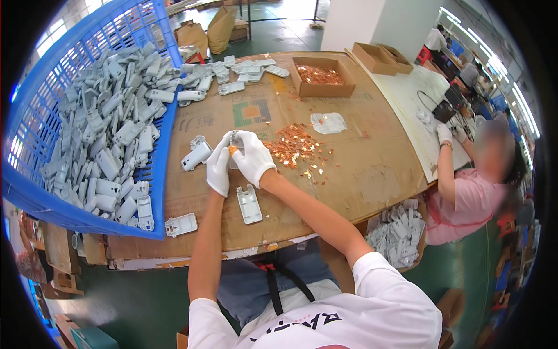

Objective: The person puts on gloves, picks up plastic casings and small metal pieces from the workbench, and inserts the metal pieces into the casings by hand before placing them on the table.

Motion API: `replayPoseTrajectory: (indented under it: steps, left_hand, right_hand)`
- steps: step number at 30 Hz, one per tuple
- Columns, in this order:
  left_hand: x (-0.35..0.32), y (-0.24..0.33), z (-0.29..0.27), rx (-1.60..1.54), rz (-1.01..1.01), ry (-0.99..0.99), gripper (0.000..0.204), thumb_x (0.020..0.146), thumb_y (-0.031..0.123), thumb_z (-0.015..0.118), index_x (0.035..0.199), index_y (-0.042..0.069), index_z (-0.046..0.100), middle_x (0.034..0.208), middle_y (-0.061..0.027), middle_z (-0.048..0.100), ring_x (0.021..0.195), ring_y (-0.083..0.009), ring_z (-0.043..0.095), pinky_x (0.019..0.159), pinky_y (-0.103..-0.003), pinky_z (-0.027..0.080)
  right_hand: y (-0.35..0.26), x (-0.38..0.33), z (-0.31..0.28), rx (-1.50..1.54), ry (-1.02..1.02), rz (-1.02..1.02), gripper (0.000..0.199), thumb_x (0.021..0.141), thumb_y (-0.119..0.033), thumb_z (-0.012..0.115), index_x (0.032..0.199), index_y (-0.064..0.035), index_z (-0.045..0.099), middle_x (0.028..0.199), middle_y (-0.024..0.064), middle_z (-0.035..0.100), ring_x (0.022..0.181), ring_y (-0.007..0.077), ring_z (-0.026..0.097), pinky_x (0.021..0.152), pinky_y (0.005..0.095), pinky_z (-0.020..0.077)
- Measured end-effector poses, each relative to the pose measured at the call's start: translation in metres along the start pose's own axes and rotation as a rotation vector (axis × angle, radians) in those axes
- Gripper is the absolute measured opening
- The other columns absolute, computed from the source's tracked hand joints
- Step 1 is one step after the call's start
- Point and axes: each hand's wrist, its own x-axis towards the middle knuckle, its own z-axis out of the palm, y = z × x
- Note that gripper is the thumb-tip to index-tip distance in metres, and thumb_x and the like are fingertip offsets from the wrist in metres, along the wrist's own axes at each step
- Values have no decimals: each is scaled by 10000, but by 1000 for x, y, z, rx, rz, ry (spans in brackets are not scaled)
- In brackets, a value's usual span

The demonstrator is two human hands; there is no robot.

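Note:
Both my hands wear white gloves and meet over the cardboard-covered table. My left hand (218,170) and my right hand (254,157) are closed together around a small pale plastic housing (234,163), mostly hidden by the fingers. A bit of orange shows at my right thumb; whether it is a cover or a part I cannot tell. Just right of my hands spreads a loose pile of small copper-coloured metal pieces (292,142). One open white housing (249,205) lies below my hands, another housing (197,154) to their left, and a third shell (181,225) near the front edge.
At left stands a large blue crate (165,174) heaped with white housings. More housings (247,70) lie at the back, beside a cardboard box (325,91) of copper-coloured pieces. A clear plastic bag (328,123) rests near the pile. A person in pink (465,198) works at right.

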Motion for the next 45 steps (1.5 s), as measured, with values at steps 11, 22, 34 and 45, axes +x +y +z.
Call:
replayPoseTrajectory:
  steps: [11, 22, 34, 45]
  left_hand:
    - [-6, 8, -5, 476, 126, 37, 290, 942, 48, 486, 1195, -21, 608, 1082, -108, 692, 990, -203, 650, 876, -323, 516]
    - [8, 48, 21, 1821, -174, 408, 513, 781, 281, 688, 1273, 221, 555, 1226, -80, 583, 1217, -265, 482, 1044, -572, 285]
    - [11, 30, -4, 1721, -202, 402, 354, 832, 269, 672, 1163, 173, 590, 947, -95, 630, 922, -279, 625, 802, -432, 475]
    - [-2, 19, 11, 698, 205, 286, 444, 844, 69, 675, 1271, 138, 571, 964, -90, 626, 928, -257, 597, 852, -358, 474]
  right_hand:
    - [36, 1, -152, -683, 133, 233, 281, 787, -102, 604, 1065, -57, 595, 1146, 163, 563, 1047, 347, 582, 899, 421, 486]
    - [244, -9, -422, -1332, 98, 573, 299, 873, -216, 620, 1151, -106, 619, 1222, 168, 555, 1077, 345, 598, 912, 431, 510]
    - [112, -35, -250, -620, -229, -77, 262, 820, -119, 649, 1078, -102, 604, 1072, 136, 590, 1006, 331, 596, 872, 415, 494]
    - [108, -29, -235, -711, -443, -264, 169, 826, -15, 575, 955, -115, 618, 906, 85, 581, 862, 290, 616, 748, 396, 520]
